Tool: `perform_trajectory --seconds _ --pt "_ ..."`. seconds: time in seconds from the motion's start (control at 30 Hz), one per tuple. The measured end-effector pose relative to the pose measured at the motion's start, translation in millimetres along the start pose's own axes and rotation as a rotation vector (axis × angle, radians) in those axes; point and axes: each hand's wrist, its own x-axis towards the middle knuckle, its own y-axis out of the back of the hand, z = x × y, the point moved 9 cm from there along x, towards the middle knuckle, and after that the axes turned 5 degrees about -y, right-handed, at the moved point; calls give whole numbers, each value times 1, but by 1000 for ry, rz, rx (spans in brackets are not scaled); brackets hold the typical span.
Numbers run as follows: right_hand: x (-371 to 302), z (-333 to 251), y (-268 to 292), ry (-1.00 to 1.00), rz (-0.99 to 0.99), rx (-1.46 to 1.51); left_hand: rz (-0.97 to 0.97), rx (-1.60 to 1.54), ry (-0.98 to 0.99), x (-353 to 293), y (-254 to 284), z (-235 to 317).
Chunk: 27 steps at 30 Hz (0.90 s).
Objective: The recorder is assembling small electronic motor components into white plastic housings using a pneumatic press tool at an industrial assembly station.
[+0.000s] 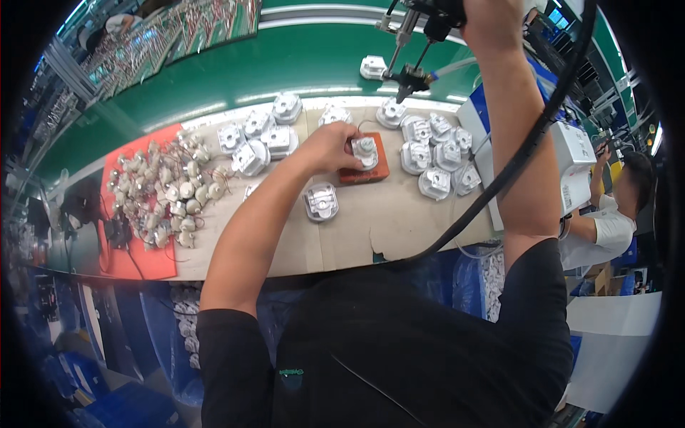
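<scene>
My left hand (330, 148) has its thumb and fingers closed on a white plastic housing (365, 153), which sits on an orange block (376, 171). High at the upper edge, my right hand (491, 27) grips a black power screwdriver (439, 20); its fingers are partly cut off by the frame. The screwdriver's pointed nose (404, 91) hangs above and to the right of the block, apart from the housing. A thin hose runs into that nose. Closer to me, another white housing (321, 202) lies by itself.
Several white housings (447, 154) stand right of the block, more (275, 139) to its left. Small motors with wires (187, 190) cover a red mat (118, 250). A black cable (492, 189) crosses near my right arm, beside a white-blue machine (571, 160). Another person (606, 228) works at right.
</scene>
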Motion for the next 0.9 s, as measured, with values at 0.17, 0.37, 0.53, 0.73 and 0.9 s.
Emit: perform_trajectory --seconds 0.17,0.37,0.53,0.73,0.9 --pt "-8 -11 -5 149 251 -217 59 59 -64 -5 8 21" --pt "-108 34 57 559 157 -421 180 -74 6 -40 33 30" --pt "-157 170 77 -152 -160 -813 356 -95 -14 -106 76 45" --pt "-128 360 72 -983 -523 -837 912 -23 51 -281 144 39" --pt "-117 426 -17 -944 -732 -853 1643 11 592 -553 120 -8"
